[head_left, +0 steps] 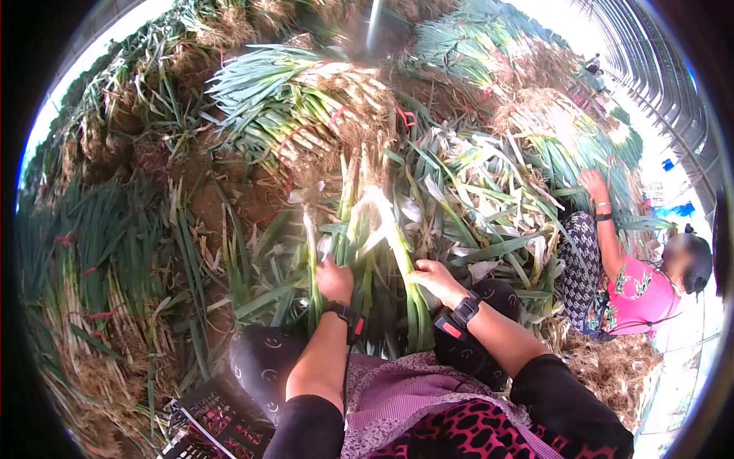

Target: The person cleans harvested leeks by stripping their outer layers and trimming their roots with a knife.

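My right hand (438, 281) is closed around a thick green onion (399, 249); its pale shaft points away from me and its green leaves hang toward my lap. With my left hand (334, 281) I grip a thinner green onion stalk (311, 237), white at the far end. Between the two hands, more green onion stalks (350, 187) lie lengthwise, their roots away from me. Just beyond sits a large bundle of green onions (306, 99) bound with red ties. Glare blurs part of the stalks between my hands.
Peeled leaves and husks (489, 183) cover the ground ahead and right. Tied bundles (99, 298) stand at left, with more bundles (489, 46) behind. A co-worker (634, 287) in a pink top sits at right, one hand on a bundle. A black crate (218, 421) is beside my left knee.
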Tool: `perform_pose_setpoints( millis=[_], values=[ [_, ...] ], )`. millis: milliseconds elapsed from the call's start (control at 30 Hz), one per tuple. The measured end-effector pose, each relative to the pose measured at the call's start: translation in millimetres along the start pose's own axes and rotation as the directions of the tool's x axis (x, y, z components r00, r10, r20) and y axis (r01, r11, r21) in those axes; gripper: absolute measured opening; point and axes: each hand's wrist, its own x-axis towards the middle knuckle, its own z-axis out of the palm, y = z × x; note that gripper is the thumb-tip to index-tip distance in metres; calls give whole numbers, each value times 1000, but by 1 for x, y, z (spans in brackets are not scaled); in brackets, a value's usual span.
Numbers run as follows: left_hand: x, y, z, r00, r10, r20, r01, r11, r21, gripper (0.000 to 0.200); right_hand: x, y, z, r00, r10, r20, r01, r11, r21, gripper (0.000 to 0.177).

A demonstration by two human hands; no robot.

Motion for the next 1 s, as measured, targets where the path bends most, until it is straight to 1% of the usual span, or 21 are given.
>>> perform_pose_setpoints(
  millis=[67,100,133,167,200,233,267,300,367,400,467,500,533,567,633,667,767,800,867,900,1000],
  values=[
    [0,8,-1,977,-25,-212,12,998,-63,39,7,5,6,992,-95,-78,72,962,-263,33],
    [1,14,1,995,-68,78,89,943,-321,39,13,8,13,983,-148,-107,96,917,-388,38],
    [2,31,-4,931,-34,363,233,821,-521,39,9,-5,23,983,-133,-131,46,852,-522,44],
    [-1,40,-4,795,70,603,421,651,-631,40,8,-7,30,982,-164,-98,76,805,-588,46],
    [-6,43,-4,668,145,730,567,536,-626,39,11,-2,32,989,-147,17,133,832,-539,46],
    [-14,50,-1,648,204,734,566,515,-643,33,11,-4,33,982,-136,131,183,857,-482,46],
    [-17,49,-3,695,124,709,535,570,-624,34,6,-19,27,997,29,76,26,773,-634,43],
    [-18,46,-6,740,47,671,504,622,-600,35,9,-11,19,997,-56,57,80,753,-653,46],
    [-3,4,28,866,-112,487,373,794,-481,35,2,-2,0,954,-300,-26,94,377,-921,51],
    [3,-14,37,914,-166,370,315,865,-391,35,2,10,-6,990,-140,-29,16,312,-950,64],
    [5,-19,17,962,-246,119,261,957,-128,29,-7,12,0,1000,-20,-24,-19,230,-973,75],
    [12,-38,25,934,-340,107,344,939,-15,25,-10,13,6,999,41,-22,-30,185,-982,80],
    [2,-21,10,950,-286,-127,304,940,155,22,-11,19,17,998,-12,-68,-68,24,-997,92],
    [-7,-2,-7,923,-177,-341,292,900,324,19,-9,30,22,992,-92,-86,-92,-55,-994,92],
    [-6,-12,6,977,71,-199,-19,968,249,17,4,62,27,963,-249,-102,-155,-205,-966,92],
    [-6,-19,13,970,201,-136,-173,966,193,16,15,81,29,944,-274,-185,-239,-181,-954,87],
    [-11,-20,25,996,70,50,-82,952,294,20,32,107,26,892,-368,-264,-332,-135,-934,83],
    [-7,-23,27,993,-19,117,-17,952,304,23,37,113,25,871,-398,-287,-340,-68,-938,86],
    [2,-19,28,963,-146,224,99,973,208,24,30,86,16,916,-182,-358,-334,152,-930,92],
    [5,-17,28,938,-203,281,163,973,161,24,25,72,12,920,-94,-381,-353,221,-909,94],
    [1,-1,18,969,-147,200,113,979,172,26,14,21,1,903,158,-399,-429,368,-825,96]
  ],
)
